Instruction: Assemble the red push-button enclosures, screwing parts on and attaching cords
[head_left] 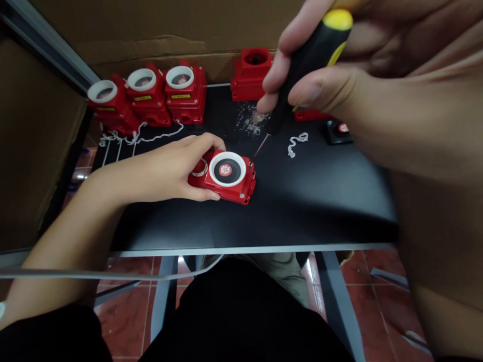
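We see the left hand (181,168) bent around the red box (236,194), its thumb on the near side and fingers on the far side. This box lies at the middle of the black table (302,216). Our right hand (377,100) is closed around the screwdriver (307,61), whose tip reaches the box's far right corner. At far left stand three red units (151,106).
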Motion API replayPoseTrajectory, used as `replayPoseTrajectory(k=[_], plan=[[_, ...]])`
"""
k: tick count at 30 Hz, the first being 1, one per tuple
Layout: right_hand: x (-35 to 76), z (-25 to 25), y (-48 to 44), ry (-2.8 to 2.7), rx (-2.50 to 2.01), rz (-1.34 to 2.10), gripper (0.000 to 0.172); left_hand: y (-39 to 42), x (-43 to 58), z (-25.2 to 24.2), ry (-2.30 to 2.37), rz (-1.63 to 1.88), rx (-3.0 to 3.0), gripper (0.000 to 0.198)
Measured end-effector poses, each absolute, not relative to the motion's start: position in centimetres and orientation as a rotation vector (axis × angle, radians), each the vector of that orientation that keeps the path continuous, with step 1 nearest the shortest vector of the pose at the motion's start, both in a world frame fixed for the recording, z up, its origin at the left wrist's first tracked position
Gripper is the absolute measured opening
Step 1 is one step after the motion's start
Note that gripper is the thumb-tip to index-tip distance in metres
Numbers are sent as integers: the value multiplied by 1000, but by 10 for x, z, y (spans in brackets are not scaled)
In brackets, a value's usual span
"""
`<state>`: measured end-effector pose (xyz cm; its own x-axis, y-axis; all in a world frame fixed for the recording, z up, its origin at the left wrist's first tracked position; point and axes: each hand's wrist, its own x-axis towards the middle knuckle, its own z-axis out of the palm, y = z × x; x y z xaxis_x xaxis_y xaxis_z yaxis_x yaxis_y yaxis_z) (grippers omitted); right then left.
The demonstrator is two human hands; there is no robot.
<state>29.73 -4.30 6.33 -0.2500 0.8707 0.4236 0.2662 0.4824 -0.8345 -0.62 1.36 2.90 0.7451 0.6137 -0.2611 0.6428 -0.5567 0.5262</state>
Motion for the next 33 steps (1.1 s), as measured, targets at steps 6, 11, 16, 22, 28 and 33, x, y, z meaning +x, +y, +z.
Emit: replayPoseTrajectory(k=[6,11,16,22,28,33], plan=[[298,62,-46,-1754,-1020,745,20,15,-8,28,940,-67,2333,79],[296,66,-49,-1748,-1061,770,17,15,-9,28,938,-68,2336,79],[297,63,-44,-1761,-990,770,20,15,-8,28,936,-67,2343,79],[301,57,-38,-1789,-1013,687,20,13,-6,30,932,-68,2344,77],[298,61,-45,-1801,-1121,583,22,15,-8,25,919,-28,2329,78],[294,62,-49,-1766,-1059,691,13,17,-8,20,940,-26,2321,83]])
